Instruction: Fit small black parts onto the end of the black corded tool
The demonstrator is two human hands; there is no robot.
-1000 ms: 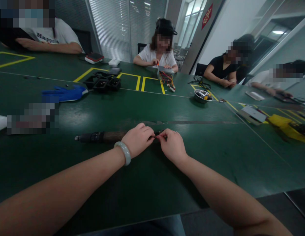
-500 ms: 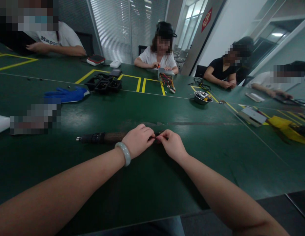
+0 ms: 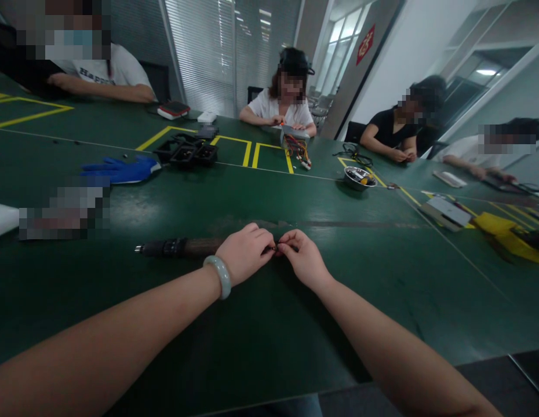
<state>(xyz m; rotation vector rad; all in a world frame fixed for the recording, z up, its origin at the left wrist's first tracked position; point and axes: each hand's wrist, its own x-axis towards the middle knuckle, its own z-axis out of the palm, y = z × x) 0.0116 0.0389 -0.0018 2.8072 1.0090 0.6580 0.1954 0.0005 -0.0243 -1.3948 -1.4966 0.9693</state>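
A long dark tool [image 3: 178, 248] with a metal tip at its left end lies across the green table [image 3: 295, 324] in front of me. My left hand [image 3: 246, 253], with a pale bangle on its wrist, is closed over the tool's right end. My right hand [image 3: 303, 259] pinches something small and dark right beside the left fingertips; I cannot make out what it is. The two hands touch at their fingertips.
A blue glove [image 3: 121, 169] and black plastic parts [image 3: 186, 152] lie further back on the left. A metal bowl [image 3: 359, 176] stands at the back right, a yellow object [image 3: 508, 231] at the far right. Several other people sit around the table's far edge.
My hands have hardly moved; only the view has shifted slightly downward.
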